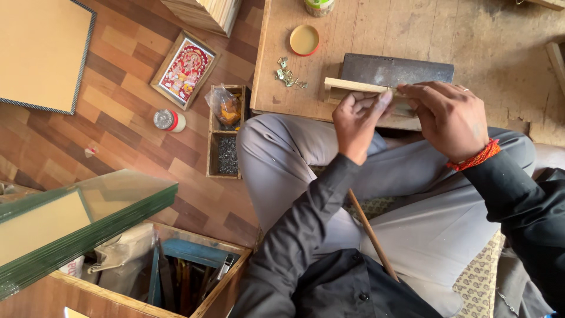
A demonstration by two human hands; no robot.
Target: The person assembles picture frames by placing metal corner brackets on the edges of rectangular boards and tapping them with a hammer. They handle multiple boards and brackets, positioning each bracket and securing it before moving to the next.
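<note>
At the edge of the wooden surface, a pale wooden strip is gripped by both hands, left and right. Small dark nails are held in a compartmented wooden box on the floor.

The floor is wood-pattern parquet in brown and orange blocks; a low, worn wooden table stands at the upper right, lit by soft daylight; a tan board with a dark checked edge lies at the upper left; a framed picture lies on the floor beside a small divided tray; a stack of glass sheets rests over an open wooden crate at the lower left; a patterned mat shows at the lower right.
</note>
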